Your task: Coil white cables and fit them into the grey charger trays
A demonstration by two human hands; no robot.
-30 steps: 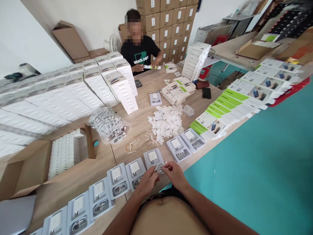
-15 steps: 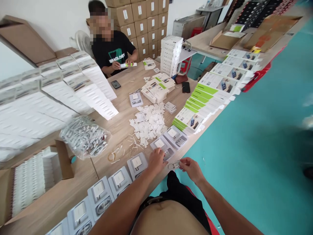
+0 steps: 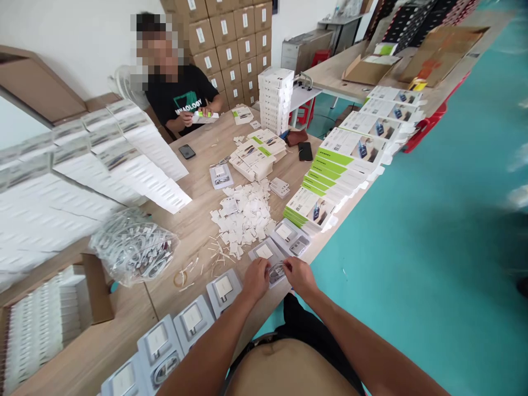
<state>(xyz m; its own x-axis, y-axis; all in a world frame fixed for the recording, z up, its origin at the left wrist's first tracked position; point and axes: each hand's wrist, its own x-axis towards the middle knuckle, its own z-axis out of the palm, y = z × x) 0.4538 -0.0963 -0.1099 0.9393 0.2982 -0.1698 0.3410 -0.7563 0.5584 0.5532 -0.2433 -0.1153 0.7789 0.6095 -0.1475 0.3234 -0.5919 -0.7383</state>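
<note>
A clear bag of white cables (image 3: 134, 252) lies near the table's left edge; a black phone (image 3: 187, 151) lies towards its far end.

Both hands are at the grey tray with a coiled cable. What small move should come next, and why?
Probably press the coiled cable down into the tray: left hand and right hand pinch it over the round recess, and the charger already sits above it.

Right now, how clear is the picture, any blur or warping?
Head view: sharp around both hands and the grey tray; the white box stacks at left smear; wide-angle bending curves the table edge; soft even light, no harsh glare.
</note>
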